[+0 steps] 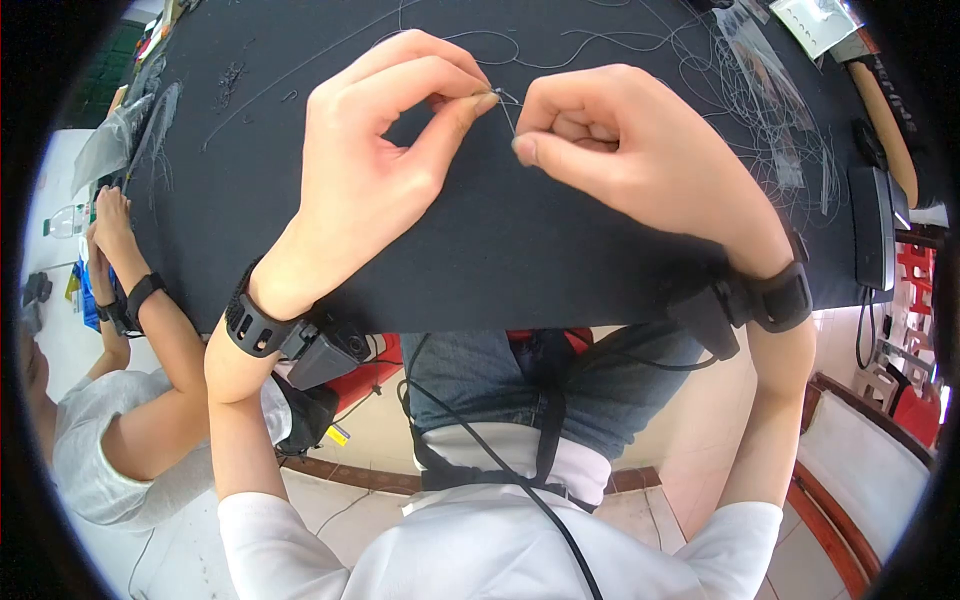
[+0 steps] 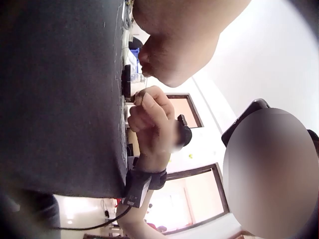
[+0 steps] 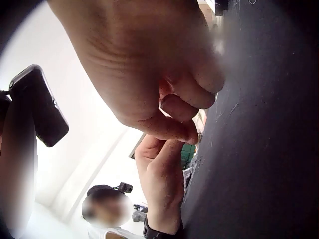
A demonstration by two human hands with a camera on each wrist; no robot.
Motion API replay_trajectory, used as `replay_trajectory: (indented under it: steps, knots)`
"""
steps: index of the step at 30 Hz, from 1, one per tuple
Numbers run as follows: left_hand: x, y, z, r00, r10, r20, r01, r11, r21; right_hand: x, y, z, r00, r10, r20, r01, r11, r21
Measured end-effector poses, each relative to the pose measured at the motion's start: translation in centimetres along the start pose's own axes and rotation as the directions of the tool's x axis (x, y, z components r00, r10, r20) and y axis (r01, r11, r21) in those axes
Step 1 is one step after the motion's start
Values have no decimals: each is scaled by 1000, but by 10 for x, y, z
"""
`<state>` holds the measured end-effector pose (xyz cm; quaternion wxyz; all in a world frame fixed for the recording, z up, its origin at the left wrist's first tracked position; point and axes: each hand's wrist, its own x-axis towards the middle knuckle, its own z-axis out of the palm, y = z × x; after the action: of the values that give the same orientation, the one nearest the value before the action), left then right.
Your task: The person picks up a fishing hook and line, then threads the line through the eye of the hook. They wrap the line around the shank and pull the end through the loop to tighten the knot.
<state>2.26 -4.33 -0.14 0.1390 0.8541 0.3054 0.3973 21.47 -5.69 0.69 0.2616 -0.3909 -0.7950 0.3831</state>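
Note:
Over the black table, my left hand [image 1: 375, 140] pinches a tiny dark piece and thin fishing line [image 1: 508, 103] between thumb and index fingertip. The piece is too small to make out. Just right of it, my right hand [image 1: 625, 130] pinches the line between thumb and index finger, its other fingers curled in. A short stretch of line spans the small gap between the two hands. The left wrist view shows this strand [image 2: 146, 82] running from the left fingertips to the right hand [image 2: 152, 117]. In the right wrist view, the hands overlap and hide the strand.
Loose coils of line [image 1: 690, 80] and clear plastic strips [image 1: 790, 165] lie at the right. A small hook [image 1: 290, 96] and a cluster of dark bits [image 1: 230, 85] lie at the back left. Another person's hands [image 1: 112, 220] are at the table's left edge.

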Motion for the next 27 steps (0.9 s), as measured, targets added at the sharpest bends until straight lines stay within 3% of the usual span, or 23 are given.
replay_trajectory:
  steps: [7,10,14,15,18,21,24,27]
  knots:
    - [-2,5,1,992,36,119,-38,999,17,-1,0,-4,999,-28,36,22,989,148]
    - [-1,8,1,988,52,149,-49,998,-26,2,10,-3,987,-154,-47,160,974,163]
    - [-3,9,2,983,68,170,-57,996,-73,1,0,-15,996,94,-6,-92,986,140]
    - [-3,10,1,982,75,175,-62,995,-78,1,-10,-14,985,175,-7,-152,872,465]
    - [-1,11,0,978,95,186,-78,992,-97,2,4,-13,992,122,-41,-114,981,158]
    - [-1,11,-1,978,107,181,-86,989,-120,5,22,-3,990,-49,-132,66,990,127]
    - [-2,10,-2,984,94,149,-75,989,-125,5,23,-1,998,-25,-66,29,997,64]
    - [-2,9,-2,993,53,106,-42,993,-107,5,21,4,995,16,-94,-5,994,114]
